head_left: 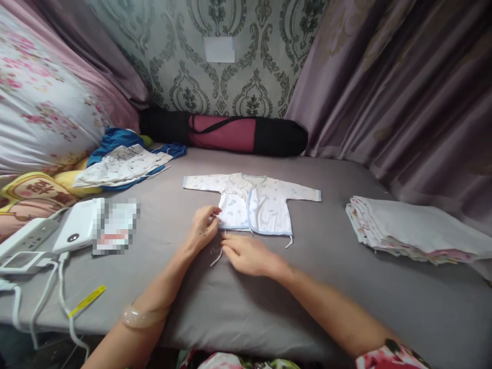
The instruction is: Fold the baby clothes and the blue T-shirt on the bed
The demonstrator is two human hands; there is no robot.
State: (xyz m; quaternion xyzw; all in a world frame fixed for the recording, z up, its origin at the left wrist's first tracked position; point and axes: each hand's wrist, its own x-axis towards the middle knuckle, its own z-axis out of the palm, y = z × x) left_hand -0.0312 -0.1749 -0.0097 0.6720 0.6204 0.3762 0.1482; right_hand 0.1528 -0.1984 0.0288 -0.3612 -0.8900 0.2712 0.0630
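The small white baby shirt (251, 202) lies flat with sleeves spread on the grey bed sheet (269, 302), and the left hand (202, 228) pinches its lower left corner while the right hand (248, 253) rests just below the hem, its fingers on a thin tie string (216, 258), with folded cloths (415, 228) well apart at the right.

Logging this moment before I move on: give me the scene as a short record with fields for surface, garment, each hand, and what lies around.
surface: grey bed sheet
garment: baby shirt, white with blue trim, laid flat, sleeves spread
left hand: left hand pinches the shirt's lower left hem corner
right hand: right hand flat on the sheet below the hem, by a tie string
left side: clothes pile, power strip
right side: folded cloth stack
back: rolled mat bag along the wall
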